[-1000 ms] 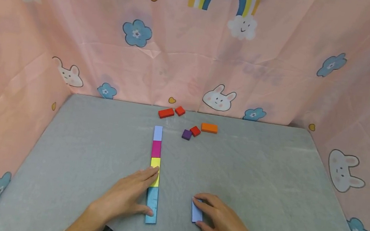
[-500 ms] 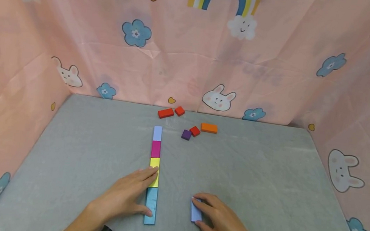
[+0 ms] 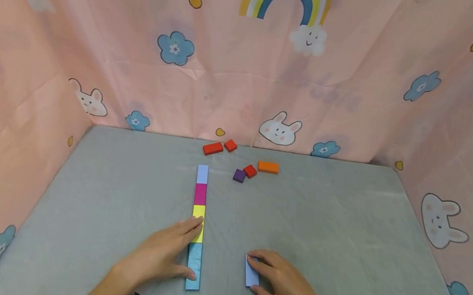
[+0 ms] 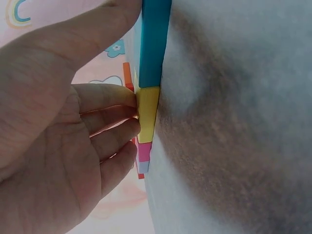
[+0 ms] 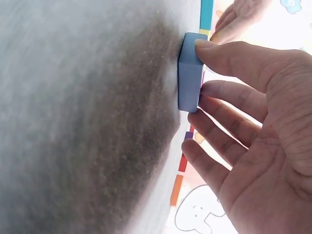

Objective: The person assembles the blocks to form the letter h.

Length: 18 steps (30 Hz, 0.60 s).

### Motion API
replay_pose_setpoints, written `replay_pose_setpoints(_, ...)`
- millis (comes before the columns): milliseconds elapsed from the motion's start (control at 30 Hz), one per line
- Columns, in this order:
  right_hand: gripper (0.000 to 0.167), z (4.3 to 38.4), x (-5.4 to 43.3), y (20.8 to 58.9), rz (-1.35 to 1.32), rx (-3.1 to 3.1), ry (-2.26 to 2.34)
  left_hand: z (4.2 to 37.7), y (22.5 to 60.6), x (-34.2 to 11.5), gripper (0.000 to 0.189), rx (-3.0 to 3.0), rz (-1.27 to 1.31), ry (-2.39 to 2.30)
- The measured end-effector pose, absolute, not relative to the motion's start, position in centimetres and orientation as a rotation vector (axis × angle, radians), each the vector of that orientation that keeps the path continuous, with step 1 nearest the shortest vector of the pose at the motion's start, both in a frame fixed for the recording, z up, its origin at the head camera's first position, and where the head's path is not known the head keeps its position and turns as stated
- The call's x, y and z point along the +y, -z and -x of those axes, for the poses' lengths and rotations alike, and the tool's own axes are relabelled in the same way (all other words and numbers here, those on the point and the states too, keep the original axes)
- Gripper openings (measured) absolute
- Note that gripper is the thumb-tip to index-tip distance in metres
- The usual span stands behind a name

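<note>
A straight row of flat blocks runs away from me in the head view: a blue block [image 3: 195, 259] nearest, then a yellow block [image 3: 199, 210], a magenta block [image 3: 200, 194] and a periwinkle block [image 3: 202, 174]. My left hand [image 3: 160, 254] lies along the row's left side, fingers fairly straight. Its fingertips rest on the yellow block and its thumb on the blue one. To the right, my right hand [image 3: 286, 284] holds a separate light blue block [image 5: 190, 73] by its ends, between thumb and fingers. That block appears to lie on the table.
Toward the back lie a red block [image 3: 213, 148], two small red pieces [image 3: 231, 145], a purple piece [image 3: 239, 175] and an orange block [image 3: 268, 167]. A pink printed curtain [image 3: 226, 83] stands behind and beside the grey table [image 3: 342, 218].
The whole scene sits slightly lower in the head view. Both hands and the blocks keep their places relative to each other.
</note>
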State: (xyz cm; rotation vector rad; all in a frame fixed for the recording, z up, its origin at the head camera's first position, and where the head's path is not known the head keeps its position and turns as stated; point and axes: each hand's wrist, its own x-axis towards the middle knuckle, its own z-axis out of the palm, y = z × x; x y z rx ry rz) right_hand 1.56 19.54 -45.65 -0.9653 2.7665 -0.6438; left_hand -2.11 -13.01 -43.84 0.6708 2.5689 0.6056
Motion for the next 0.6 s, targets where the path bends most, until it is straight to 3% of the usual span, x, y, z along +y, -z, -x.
replay_pose_setpoints(600, 0.055, -1.69, 19.77, 45.68, 0.968, 2.812, 0.674, 2.09, 43.69, -13.05, 0.108, 2.536, -0.632, -0.641)
